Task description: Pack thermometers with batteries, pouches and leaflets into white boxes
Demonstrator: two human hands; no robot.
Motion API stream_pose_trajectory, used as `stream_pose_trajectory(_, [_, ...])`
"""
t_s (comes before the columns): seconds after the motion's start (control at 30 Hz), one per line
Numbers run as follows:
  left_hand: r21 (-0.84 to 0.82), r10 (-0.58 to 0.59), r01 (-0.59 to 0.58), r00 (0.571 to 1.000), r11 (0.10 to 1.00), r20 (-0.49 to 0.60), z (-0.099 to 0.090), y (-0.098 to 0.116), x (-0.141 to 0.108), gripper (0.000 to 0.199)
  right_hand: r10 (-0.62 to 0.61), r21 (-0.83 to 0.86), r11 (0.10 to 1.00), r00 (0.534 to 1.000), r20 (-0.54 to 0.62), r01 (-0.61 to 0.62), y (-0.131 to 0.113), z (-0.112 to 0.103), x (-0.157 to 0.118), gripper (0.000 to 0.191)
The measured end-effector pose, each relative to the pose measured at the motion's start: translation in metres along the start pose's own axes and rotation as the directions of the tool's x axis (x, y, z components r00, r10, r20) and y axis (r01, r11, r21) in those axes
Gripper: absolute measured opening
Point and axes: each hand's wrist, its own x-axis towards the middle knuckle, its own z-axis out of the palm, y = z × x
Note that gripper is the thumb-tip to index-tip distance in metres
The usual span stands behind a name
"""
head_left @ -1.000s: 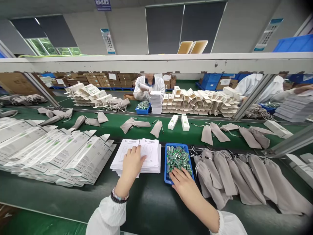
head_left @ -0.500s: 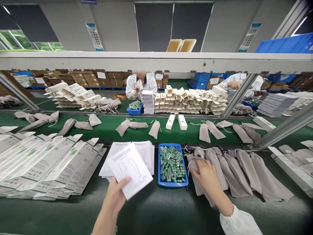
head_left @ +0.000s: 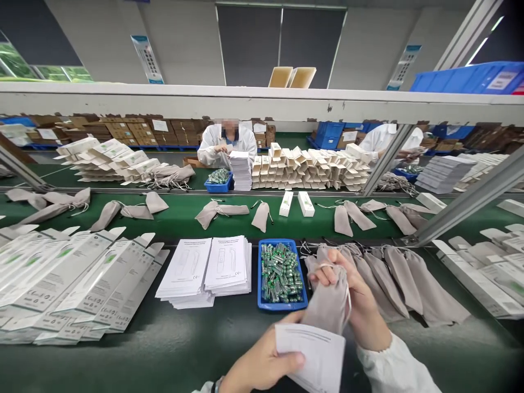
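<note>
We enter first a dark green tabletop [head_left: 123, 365] beneath a white overhead rail [head_left: 245, 103], with a second green tabletop [head_left: 180, 218] beyond it and a co-worker in a white coat [head_left: 227, 144] across the line. On our tabletop, to the left, lies a fanned bank of white product boxes [head_left: 69, 278], closed as far as we can see. To the right lies a row of grey-beige drawstring pouches [head_left: 397, 278], flat and apparently unfilled. At centre we list two piles of printed leaflets [head_left: 207, 267] and a blue plastic tray [head_left: 282, 307], heaped with green-banded batteries [head_left: 280, 273].

Lifted clear of these, near the bottom edge of the view, are the two working items. The right hand [head_left: 360, 295] is closed around the neck of a single pouch [head_left: 327, 300], its fingers hooked through the drawstring [head_left: 349, 300]. The left hand [head_left: 262, 365] pinches a folded leaflet [head_left: 311, 355] between thumb and fingers, just below the pouch and not inside it. We count one pouch and one leaflet taken up; the piled stock stands in quantity.
</note>
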Motion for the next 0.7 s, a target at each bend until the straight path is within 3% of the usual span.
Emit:
stream_pose_trajectory(0.1, [0.113, 0.033, -0.044, 0.994, 0.993, 0.100, 0.012, 0.001, 0.010, 0.055, 0.024, 0.266, 0.964, 0.999, -0.043, -0.012, 0.023, 0.017, 0.006, 0.028])
stream_pose_trajectory(0.23, [0.058, -0.051, 0.050, 0.999, 0.997, 0.012, 0.013, -0.001, 0.003, 0.071, 0.020, 0.420, 0.908, 0.999, -0.044, 0.001, 0.034, 0.020, 0.003, 0.031])
stream_pose_trajectory(0.33, [0.168, -0.027, 0.028, 1.000, 0.985, -0.007, 0.010, 0.006, -0.005, 0.060, -0.041, 0.402, 0.915, 0.999, -0.006, 0.040, 0.032, 0.019, 0.001, 0.036])
stream_pose_trajectory(0.43, [0.363, -0.086, 0.070, 0.996, 0.929, 0.027, 0.009, 0.013, -0.007, 0.050, -0.035, 0.392, 0.919, 0.999, -0.032, 0.045, 0.028, 0.022, 0.007, 0.029])
stream_pose_trajectory(0.57, [0.546, -0.136, 0.112, 0.991, 0.830, 0.003, 0.006, 0.011, -0.008, 0.044, 0.200, 0.496, 0.864, 0.965, -0.171, -0.091, 0.030, 0.027, 0.021, 0.025])
stream_pose_trajectory(0.7, [0.585, -0.105, 0.114, 0.993, 0.803, -0.050, 0.000, 0.014, -0.016, 0.042, 0.301, 0.267, 0.934, 0.926, -0.227, -0.238, 0.054, 0.020, 0.012, 0.020])
